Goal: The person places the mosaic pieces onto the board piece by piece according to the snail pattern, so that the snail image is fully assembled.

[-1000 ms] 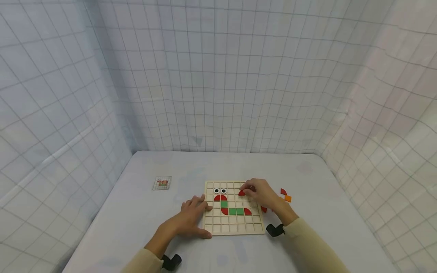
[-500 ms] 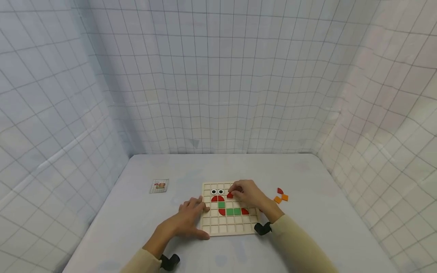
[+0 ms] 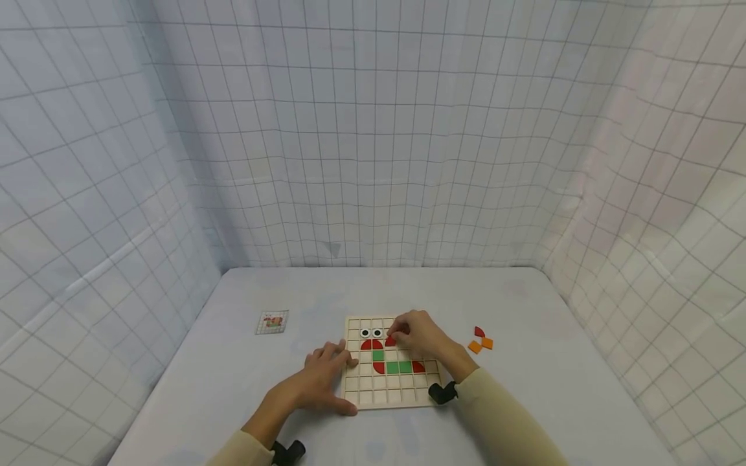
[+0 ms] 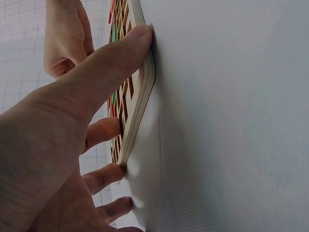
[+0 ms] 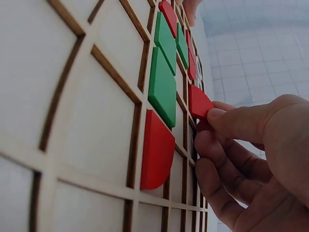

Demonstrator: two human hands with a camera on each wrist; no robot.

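A wooden grid board (image 3: pixel 392 396) lies on the table, bearing green square tiles (image 3: pixel 399 367), red quarter-circle tiles and two round eye tiles (image 3: pixel 371 333). My right hand (image 3: pixel 422 336) pinches a red quarter-circle tile (image 5: pixel 198 102) between thumb and fingers, at the cell right of the red pair below the eyes. Spread along the board's left side, my left hand (image 3: pixel 324 378) rests with its thumb on the near left corner and fingertips on the left edge. In the left wrist view the thumb (image 4: pixel 126 48) presses the board's corner.
To the right of the board lie two orange square tiles (image 3: pixel 487 343) and a loose red quarter-circle tile (image 3: pixel 479 331). A small picture card (image 3: pixel 272 322) lies at the back left of the white table (image 3: pixel 233 375). Grid-patterned curtains (image 3: pixel 373 162) enclose the table on three sides.
My right hand has moved left across the board with the red quarter-circle tile and lowered it beside the red pair. The left hand stays at the board's left edge.
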